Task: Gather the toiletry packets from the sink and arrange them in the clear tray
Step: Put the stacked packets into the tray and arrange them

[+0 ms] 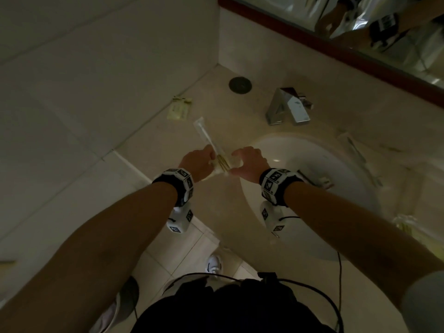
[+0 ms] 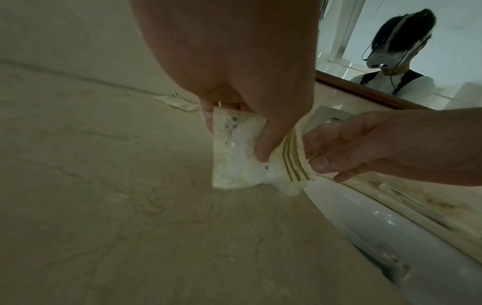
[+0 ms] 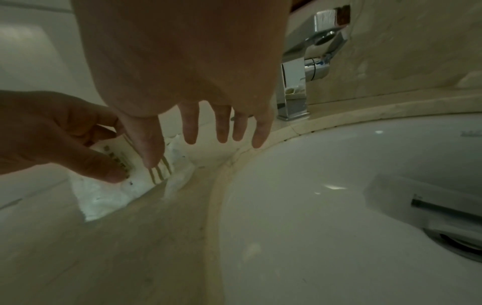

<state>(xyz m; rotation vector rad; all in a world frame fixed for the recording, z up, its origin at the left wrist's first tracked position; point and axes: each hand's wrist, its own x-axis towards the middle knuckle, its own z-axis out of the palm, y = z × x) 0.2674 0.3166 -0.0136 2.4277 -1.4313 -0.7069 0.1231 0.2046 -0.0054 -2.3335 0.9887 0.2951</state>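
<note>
At the counter left of the sink basin (image 1: 336, 164), both hands meet over a small bundle of packets. My left hand (image 1: 200, 159) (image 2: 234, 134) pinches a white packet (image 2: 232, 156) between thumb and fingers. A long clear packet (image 1: 204, 133) sticks up out of this hand toward the wall. My right hand (image 1: 245, 161) (image 3: 182, 148) pinches the end of a cream packet with olive stripes (image 2: 292, 159) (image 3: 159, 173), thumb on top and fingers fairly straight behind it. A clear packet with a dark stick (image 3: 417, 198) lies in the basin near the drain.
Small yellowish packets (image 1: 179, 108) lie on the counter by the left wall. A chrome faucet (image 1: 287, 106) stands behind the basin, and a dark round disc (image 1: 240, 85) sits in the corner. More packets (image 1: 355, 150) lie right of the basin. A clear container with yellowish contents (image 1: 406, 224) shows at the right edge.
</note>
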